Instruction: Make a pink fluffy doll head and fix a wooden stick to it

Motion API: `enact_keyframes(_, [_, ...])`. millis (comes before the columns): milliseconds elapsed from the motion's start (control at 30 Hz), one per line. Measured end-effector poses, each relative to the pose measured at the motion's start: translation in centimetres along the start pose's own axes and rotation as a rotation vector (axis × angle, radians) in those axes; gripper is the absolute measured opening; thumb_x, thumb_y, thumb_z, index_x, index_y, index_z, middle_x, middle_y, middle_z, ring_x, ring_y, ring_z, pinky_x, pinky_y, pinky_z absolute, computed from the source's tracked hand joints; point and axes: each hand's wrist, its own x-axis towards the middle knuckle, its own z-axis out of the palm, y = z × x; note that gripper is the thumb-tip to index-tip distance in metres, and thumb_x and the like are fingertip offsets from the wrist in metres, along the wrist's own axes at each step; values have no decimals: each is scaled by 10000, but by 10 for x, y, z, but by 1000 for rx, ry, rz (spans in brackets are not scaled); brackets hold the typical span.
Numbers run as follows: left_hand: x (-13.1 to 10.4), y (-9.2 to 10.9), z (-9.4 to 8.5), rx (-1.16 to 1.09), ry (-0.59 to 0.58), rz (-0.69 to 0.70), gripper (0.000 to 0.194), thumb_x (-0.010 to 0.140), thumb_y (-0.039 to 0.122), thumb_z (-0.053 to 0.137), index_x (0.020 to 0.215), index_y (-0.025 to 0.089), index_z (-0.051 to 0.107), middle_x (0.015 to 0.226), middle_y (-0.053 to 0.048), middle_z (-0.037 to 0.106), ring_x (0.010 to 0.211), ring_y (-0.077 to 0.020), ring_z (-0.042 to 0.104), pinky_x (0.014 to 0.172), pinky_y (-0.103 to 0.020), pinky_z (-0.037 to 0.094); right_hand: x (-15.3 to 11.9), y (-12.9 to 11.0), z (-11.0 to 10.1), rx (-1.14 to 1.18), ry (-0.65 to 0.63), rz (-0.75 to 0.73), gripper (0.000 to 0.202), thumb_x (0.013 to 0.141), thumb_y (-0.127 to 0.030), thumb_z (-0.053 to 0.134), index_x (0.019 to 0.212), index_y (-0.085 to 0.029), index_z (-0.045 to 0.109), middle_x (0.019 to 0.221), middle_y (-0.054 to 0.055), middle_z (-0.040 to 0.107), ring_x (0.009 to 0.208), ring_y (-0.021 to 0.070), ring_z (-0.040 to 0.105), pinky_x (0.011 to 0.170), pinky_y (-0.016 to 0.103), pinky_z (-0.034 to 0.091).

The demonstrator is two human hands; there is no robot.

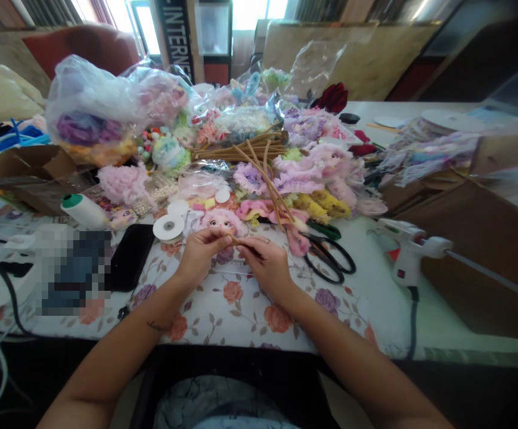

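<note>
My left hand (201,253) and my right hand (265,262) meet above the flowered cloth, fingertips pinched on a thin brown strip (235,241). Most of the strip is hidden by the fingers. Right behind them lies a pink-haired doll face (220,221). Loose brown stems (270,185) lean across the pile close to my right hand, over a pink and yellow fuzzy strip (259,211). Black-handled scissors (330,259) rest to the right of that hand. To the left of my left hand is a white ribbon spool (168,227).
A hot glue gun (413,250) stands at the right by a cardboard box (473,238). Left are a black phone (130,257), a thread cone (82,211) and power cables (12,298). Bagged fuzzy craft pieces (91,113) heap along the back of the floral tablecloth (236,316).
</note>
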Motion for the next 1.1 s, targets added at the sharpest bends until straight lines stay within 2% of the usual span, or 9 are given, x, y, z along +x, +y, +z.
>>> enact_keyframes(100, [-1,-1,1,-20,-6,-32,190,640,272,842,717,143,727,695,-20,683,619,-85,599,606,-190,494,0,-2,0,-52,14,-11,151,911,-226,593,974,-210,730,788,40,727,699,174,671,675,303,547])
enact_keyframes(267, [0,-1,1,-63,3,-100,223,600,281,866,708,144,728,702,-29,674,620,-93,589,580,-196,484,3,-5,-2,5,24,54,120,887,-225,616,894,-203,734,735,23,724,636,161,658,614,278,525])
enact_keyframes(467, [-1,-3,2,-88,61,-125,226,567,275,884,681,143,741,671,-19,678,592,-66,565,570,-176,449,3,-6,-2,-15,35,-9,104,870,-189,628,839,-198,727,732,19,729,623,155,655,612,269,514])
enact_keyframes(633, [-1,-4,2,-70,99,-103,236,545,282,892,677,151,747,688,-24,696,618,-86,589,611,-199,476,2,-4,-2,-71,42,-69,107,884,-196,618,856,-204,721,741,21,729,654,162,664,641,278,528])
enact_keyframes(733, [0,0,2,-8,50,-64,290,625,404,849,727,150,753,733,-49,711,680,-126,631,647,-223,514,4,-2,-5,-118,70,-108,131,907,-208,596,888,-213,725,766,36,730,686,172,673,651,290,540])
enact_keyframes(867, [3,9,-3,35,-47,-94,428,763,553,700,882,145,751,780,-79,722,652,-144,653,604,-241,536,5,2,-11,-253,100,-307,199,928,-166,548,958,-222,737,831,70,744,741,188,684,689,318,557])
enact_keyframes(1000, [5,12,-11,134,-236,-213,338,775,471,718,843,143,767,700,-76,707,580,-129,628,529,-211,506,4,3,-15,-372,-6,-460,304,934,-117,491,1030,-267,737,889,62,754,748,184,676,694,332,557])
enact_keyframes(1100, [6,12,-15,236,-284,-174,231,747,372,765,848,166,784,694,-62,709,602,-130,631,557,-215,517,4,2,-17,-409,-24,-494,300,937,-124,495,1016,-278,740,859,49,750,722,174,666,674,318,549])
